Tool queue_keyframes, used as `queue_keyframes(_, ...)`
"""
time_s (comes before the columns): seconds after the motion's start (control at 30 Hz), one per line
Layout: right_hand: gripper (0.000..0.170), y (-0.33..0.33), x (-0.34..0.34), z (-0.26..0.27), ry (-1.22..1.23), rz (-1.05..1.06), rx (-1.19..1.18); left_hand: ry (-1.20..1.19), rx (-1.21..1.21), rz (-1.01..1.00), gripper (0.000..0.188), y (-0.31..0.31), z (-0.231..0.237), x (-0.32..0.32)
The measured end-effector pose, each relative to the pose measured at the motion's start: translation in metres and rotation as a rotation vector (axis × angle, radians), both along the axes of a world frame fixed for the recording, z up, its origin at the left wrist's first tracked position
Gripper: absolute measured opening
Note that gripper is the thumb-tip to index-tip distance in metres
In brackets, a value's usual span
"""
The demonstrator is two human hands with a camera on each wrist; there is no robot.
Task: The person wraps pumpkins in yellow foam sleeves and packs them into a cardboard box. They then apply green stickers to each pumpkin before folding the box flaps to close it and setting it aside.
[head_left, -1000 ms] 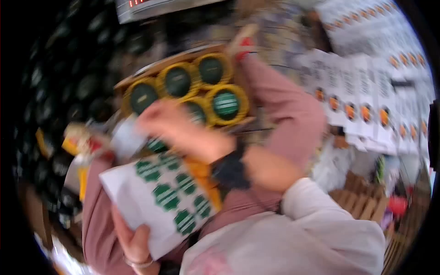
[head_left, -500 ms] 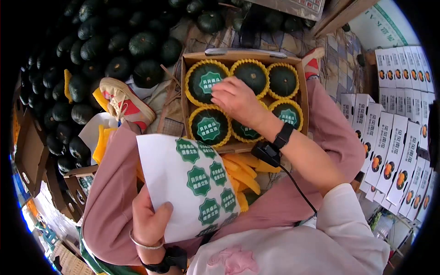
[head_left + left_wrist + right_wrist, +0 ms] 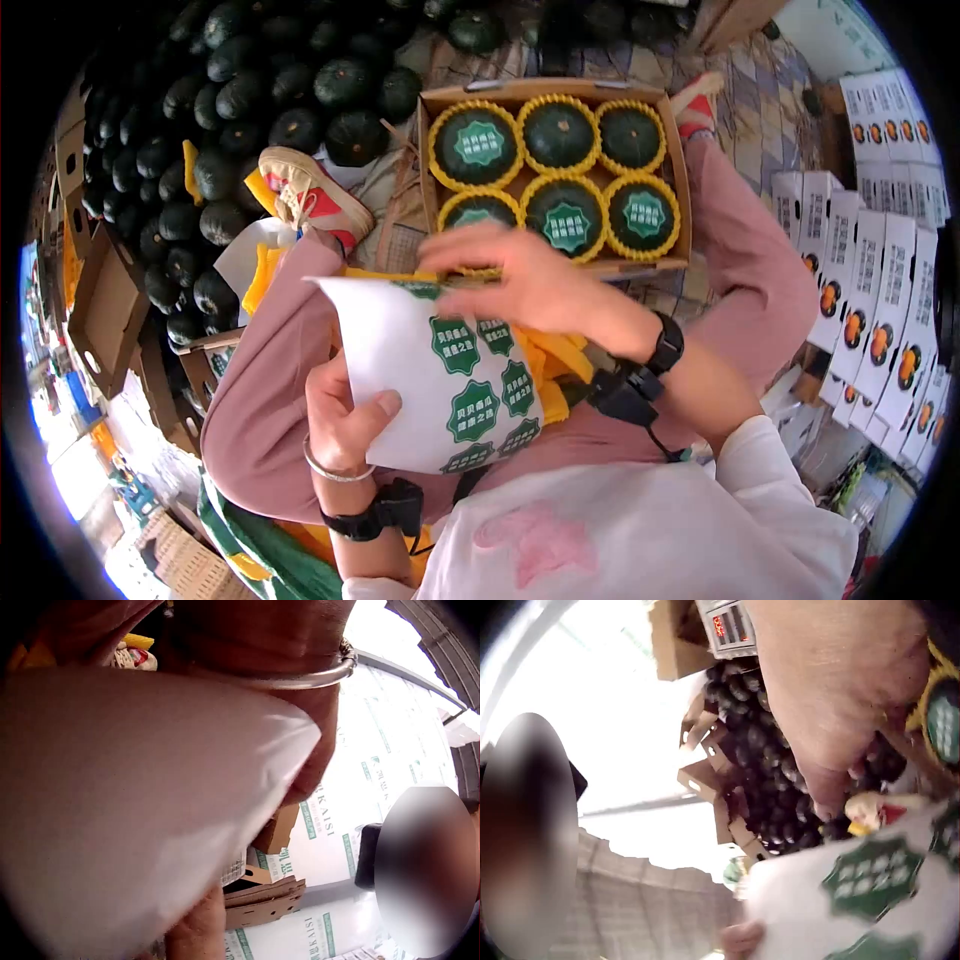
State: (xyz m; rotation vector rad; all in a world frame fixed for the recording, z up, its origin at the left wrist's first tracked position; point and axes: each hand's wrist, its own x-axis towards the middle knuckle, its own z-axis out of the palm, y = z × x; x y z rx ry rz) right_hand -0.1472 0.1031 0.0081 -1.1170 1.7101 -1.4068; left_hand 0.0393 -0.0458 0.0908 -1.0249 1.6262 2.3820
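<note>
My left hand (image 3: 345, 415) grips the lower left side of a white sheet of green sticker labels (image 3: 400, 420), its thumb on top. Blurred, my right hand (image 3: 530, 285) hovers at the sheet's upper edge with fingers extended, covering some of the labels. In the right wrist view, those fingers (image 3: 829, 791) overlap the scene just above the sheet (image 3: 795, 900). Beyond stands an open cardboard box (image 3: 684, 225) of dark green pumpkins in yellow foam nets. The upper left pumpkin (image 3: 450, 165) and the front-row ones bear labels; the upper middle pumpkin (image 3: 560, 135) and upper right pumpkin (image 3: 628, 135) are bare.
A large heap of loose pumpkins (image 3: 240, 95) spreads at the far left. Printed white cartons (image 3: 870, 290) stand stacked on the right. A shoe (image 3: 325, 205) is left of the box, and yellow foam nets (image 3: 560, 365) lie between the legs.
The right hand has left the upper left pumpkin in the box and come back to the sticker sheet. The left hand still holds the sheet. The head view has shifted slightly.
</note>
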Motion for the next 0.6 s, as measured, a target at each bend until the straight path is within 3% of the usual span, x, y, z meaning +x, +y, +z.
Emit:
queue_keyframes(0.1,0.028,0.003,0.024,0.012,-0.568,0.015,0.061,0.154,-0.068,-0.083,0.04,-0.002,-0.012,0.006)
queue_keyframes(0.23,0.018,0.004,0.027,-0.005,-1.185,-0.129,-0.08,0.127,0.031,0.103,0.046,0.006,-0.005,0.011)
queue_keyframes(0.27,0.015,0.005,0.025,-0.01,-1.366,-0.211,-0.095,0.145,0.076,0.222,0.057,0.017,-0.002,0.007)
queue_keyframes(0.37,0.017,0.014,-0.001,-0.013,-1.423,-0.618,-0.152,0.134,0.09,0.284,0.067,0.02,0.0,0.004)
queue_keyframes(0.43,0.014,0.033,-0.045,-0.045,-0.883,-0.848,-0.093,0.125,0.123,0.339,0.072,0.024,0.001,-0.001)
queue_keyframes(0.5,0.013,0.046,-0.087,-0.058,0.035,-0.901,0.104,0.118,0.129,0.288,0.07,0.016,-0.004,0.004)
queue_keyframes(0.6,0.011,0.043,-0.129,-0.096,0.792,-0.687,-0.062,0.093,0.11,0.251,0.067,0.013,-0.012,0.005)
